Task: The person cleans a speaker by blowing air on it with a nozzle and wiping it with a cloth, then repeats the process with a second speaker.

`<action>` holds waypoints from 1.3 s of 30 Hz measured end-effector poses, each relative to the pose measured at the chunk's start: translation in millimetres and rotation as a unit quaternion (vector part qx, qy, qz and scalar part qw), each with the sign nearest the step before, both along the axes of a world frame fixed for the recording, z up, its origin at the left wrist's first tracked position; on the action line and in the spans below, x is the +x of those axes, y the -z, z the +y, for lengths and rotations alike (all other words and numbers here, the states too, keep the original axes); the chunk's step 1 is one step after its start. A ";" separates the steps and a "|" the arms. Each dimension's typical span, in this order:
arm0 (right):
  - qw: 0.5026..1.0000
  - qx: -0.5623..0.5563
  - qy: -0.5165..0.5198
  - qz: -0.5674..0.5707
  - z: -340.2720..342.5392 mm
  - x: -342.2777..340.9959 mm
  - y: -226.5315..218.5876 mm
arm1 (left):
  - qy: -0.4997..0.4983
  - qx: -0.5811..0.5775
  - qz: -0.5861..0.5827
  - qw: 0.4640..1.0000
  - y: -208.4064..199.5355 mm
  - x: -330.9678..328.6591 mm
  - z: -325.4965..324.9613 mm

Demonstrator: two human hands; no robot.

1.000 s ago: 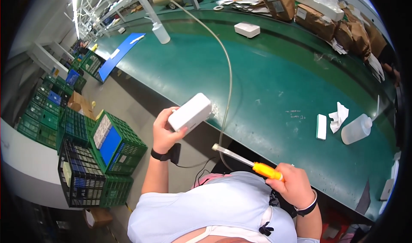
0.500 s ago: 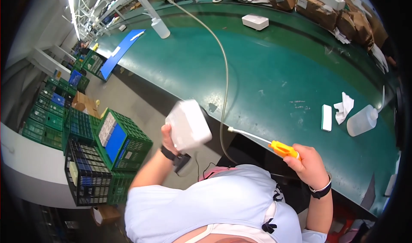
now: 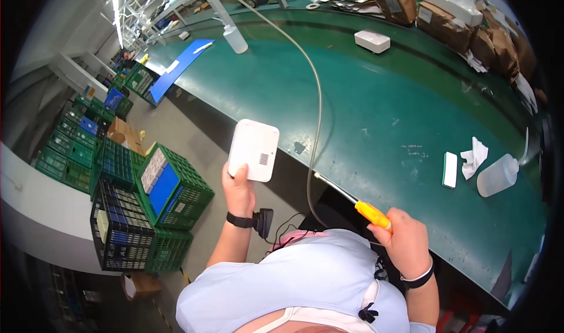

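Note:
My left hand (image 3: 238,193) grips a white plastic device housing (image 3: 252,148) by its lower edge, thumb on the face. The housing is a rounded square with a small slotted grille and faces me, held up by the table's near edge. In my right hand (image 3: 406,242) is a screwdriver (image 3: 373,215), its yellow handle wrapped by my fingers. Its long metal shaft points left and away, with a pale piece at the tip, too small to make out. The tip is apart from the housing, close to a hanging clear hose (image 3: 318,115).
On the green worktable (image 3: 376,92) stand a white box (image 3: 372,41), a squeeze bottle (image 3: 498,175), a crumpled tissue (image 3: 474,158) and a white-topped block (image 3: 449,169). Another bottle (image 3: 235,39) and a blue board (image 3: 179,68) lie farther left. Green crates (image 3: 182,186) stack on the floor.
The housing has turned from a tilted, blurred pose so its grille face shows, and my left thumb now lies on it. The screwdriver has swung to point more steeply away; my right hand moved slightly down.

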State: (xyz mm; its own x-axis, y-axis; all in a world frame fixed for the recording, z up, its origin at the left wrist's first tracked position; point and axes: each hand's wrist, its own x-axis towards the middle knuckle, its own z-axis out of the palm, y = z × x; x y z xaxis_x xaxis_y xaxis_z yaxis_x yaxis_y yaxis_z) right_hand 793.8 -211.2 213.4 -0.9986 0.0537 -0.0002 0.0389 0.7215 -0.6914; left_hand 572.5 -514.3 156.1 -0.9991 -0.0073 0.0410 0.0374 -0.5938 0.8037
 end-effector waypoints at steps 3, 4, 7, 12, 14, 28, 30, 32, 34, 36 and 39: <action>0.999 -0.010 -0.019 -0.025 -2.6 7.5 -2.1 | -0.095 -0.470 0.274 0.834 -1.4 -2.7 -15.7; 1.000 0.001 0.022 0.002 -6.5 8.8 -1.1 | -0.097 -0.468 0.273 0.835 -5.7 -4.3 -19.4; 0.992 0.030 0.108 0.052 -8.2 18.8 1.0 | -0.048 -0.688 0.540 0.482 -48.0 -2.5 -8.7; 0.998 -0.026 0.064 0.005 9.4 30.2 2.3 | 0.006 -0.655 0.676 0.337 -64.0 -11.7 -7.7; 0.997 -0.065 0.041 -0.015 17.6 32.5 5.5 | 0.044 -0.632 0.662 0.400 -61.3 -13.5 -2.9; 0.838 -0.287 0.401 0.235 42.7 163.1 58.8 | 0.339 0.000 0.057 0.939 -25.7 -5.8 86.2; 0.772 -0.293 0.522 0.216 51.0 197.4 72.1 | 0.374 0.047 -0.083 0.923 -33.2 -1.7 104.5; 0.652 -0.218 0.635 0.352 57.2 212.1 98.7 | 0.400 0.070 -0.153 0.901 -31.3 0.2 124.2; 0.573 -0.168 0.685 0.417 56.7 216.9 121.1 | 0.455 0.162 -0.233 0.844 -19.4 -0.8 142.6; 0.523 -0.125 0.754 0.377 59.1 213.4 138.4 | 0.488 0.204 -0.277 0.802 -14.0 2.1 157.6; 0.490 -0.065 0.775 0.393 68.9 205.1 179.4 | 0.536 0.253 -0.359 0.721 -8.7 12.6 182.5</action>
State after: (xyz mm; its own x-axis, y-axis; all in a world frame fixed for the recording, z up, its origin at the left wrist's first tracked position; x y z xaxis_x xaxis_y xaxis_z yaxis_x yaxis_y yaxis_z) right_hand 998.9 -142.3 34.1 0.5493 0.7982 0.2473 0.1544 0.1938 -0.9688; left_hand 585.1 -331.9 164.8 -0.2051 0.9521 -0.2267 -0.9787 -0.1972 0.0570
